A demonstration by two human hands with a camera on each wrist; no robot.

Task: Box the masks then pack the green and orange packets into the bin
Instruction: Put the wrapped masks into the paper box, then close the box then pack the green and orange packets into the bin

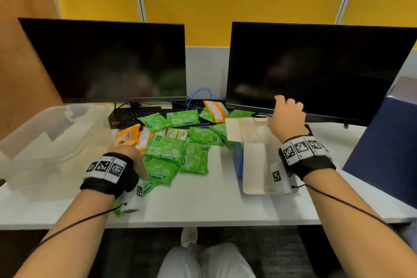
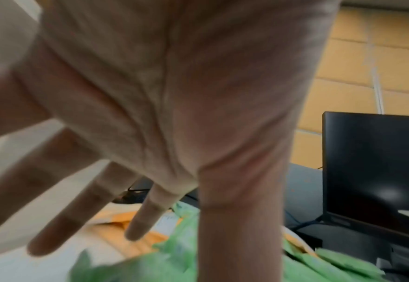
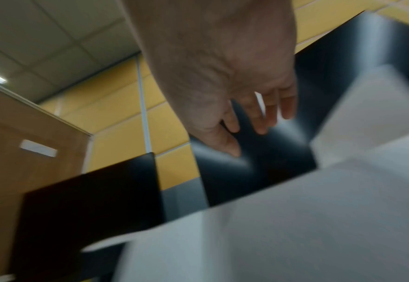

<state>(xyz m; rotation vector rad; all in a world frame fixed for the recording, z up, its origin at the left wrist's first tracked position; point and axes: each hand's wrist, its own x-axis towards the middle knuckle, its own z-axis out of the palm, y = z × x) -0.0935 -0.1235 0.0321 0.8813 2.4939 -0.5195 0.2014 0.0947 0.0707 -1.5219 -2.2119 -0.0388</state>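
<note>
A heap of green packets (image 1: 167, 153) lies mid-table, with orange packets (image 1: 128, 135) at its left edge and one more orange packet (image 1: 214, 110) at the back. My left hand (image 1: 135, 160) hovers over the near left of the heap; in the left wrist view the left hand (image 2: 150, 219) has its fingers spread and straight above orange packets (image 2: 116, 223) and green packets (image 2: 179, 257), holding nothing. The mask box (image 1: 255, 142) stands to the right with pale flaps open. My right hand (image 1: 286, 113) is raised above its far flap, and the right wrist view shows the right hand (image 3: 254, 129) loosely curled and holding nothing.
A clear plastic bin (image 1: 45, 137) sits at the table's left. Two dark monitors (image 1: 112, 58) (image 1: 316, 70) stand behind, with a keyboard (image 1: 144, 113) and blue cables (image 1: 200, 95) between them. A dark blue panel (image 1: 383, 149) is at the right edge.
</note>
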